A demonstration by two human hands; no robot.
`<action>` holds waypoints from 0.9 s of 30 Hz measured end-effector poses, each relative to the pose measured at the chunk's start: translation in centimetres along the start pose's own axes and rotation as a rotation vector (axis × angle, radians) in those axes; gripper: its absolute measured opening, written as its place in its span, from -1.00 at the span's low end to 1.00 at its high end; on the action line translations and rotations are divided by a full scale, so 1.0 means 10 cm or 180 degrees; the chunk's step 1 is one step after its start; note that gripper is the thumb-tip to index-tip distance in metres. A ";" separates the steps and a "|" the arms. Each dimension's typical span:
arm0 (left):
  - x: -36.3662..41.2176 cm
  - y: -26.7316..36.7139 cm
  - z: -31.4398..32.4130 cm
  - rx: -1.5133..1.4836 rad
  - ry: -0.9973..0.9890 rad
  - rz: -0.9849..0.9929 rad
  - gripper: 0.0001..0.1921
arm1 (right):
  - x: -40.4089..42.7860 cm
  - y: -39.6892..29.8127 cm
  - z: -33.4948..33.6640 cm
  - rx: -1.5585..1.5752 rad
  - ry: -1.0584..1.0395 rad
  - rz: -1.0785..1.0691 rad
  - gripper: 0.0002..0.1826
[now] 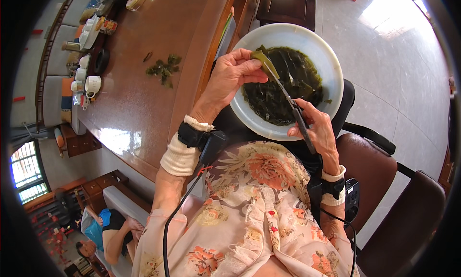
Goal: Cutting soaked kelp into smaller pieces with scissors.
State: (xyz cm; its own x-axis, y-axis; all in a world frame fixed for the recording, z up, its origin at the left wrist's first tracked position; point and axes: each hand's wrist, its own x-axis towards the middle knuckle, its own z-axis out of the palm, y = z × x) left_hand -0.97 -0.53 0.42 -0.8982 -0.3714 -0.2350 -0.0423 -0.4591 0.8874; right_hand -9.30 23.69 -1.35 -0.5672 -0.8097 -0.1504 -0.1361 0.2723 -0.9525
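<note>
Over a wide pale plastic basin (pixel 333 79), my left hand (pixel 236 73) pinches a strip of olive-green seaweed, probably kelp (pixel 266 64). My right hand (pixel 317 127) grips a pair of scissors (pixel 293 104) with dark handles. Their blades point up and to the left and lie against the strip. Dark green seaweed (pixel 288 97) in liquid fills the middle of the basin, which rests on my lap. A small scrap clings to the basin's inner wall at the right. The fingers of my right hand partly hide the scissor handles.
To the left stands a brown wooden table (pixel 133 89) with a small heap of green scraps (pixel 165 70). White cups (pixel 93 85) and a tray line its far side. A dark stool (pixel 286 8) is beyond the basin; brown chairs (pixel 363 165) stand at right. Another person (pixel 111 226) sits at lower left.
</note>
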 end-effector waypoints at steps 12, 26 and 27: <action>-0.01 -0.03 -0.02 0.0206 0.0033 0.0027 -0.88 | -0.04 0.02 0.02 -0.0047 0.0105 0.0112 -0.32; -0.06 -0.05 0.01 0.0699 0.0038 -0.0246 -0.85 | -0.03 0.08 0.05 0.0011 -0.0022 0.0115 -0.31; -0.07 -0.07 0.03 0.0680 -0.0020 -0.0328 -0.86 | -0.02 0.10 0.07 0.0036 0.0002 0.0060 -0.32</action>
State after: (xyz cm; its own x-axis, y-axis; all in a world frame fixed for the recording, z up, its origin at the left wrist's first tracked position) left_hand -0.47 0.29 0.08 -0.8870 -0.3262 -0.3268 -0.2250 -0.3127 0.9228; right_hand -8.78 23.78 -2.42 -0.5702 -0.8041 -0.1683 -0.1162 0.2817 -0.9524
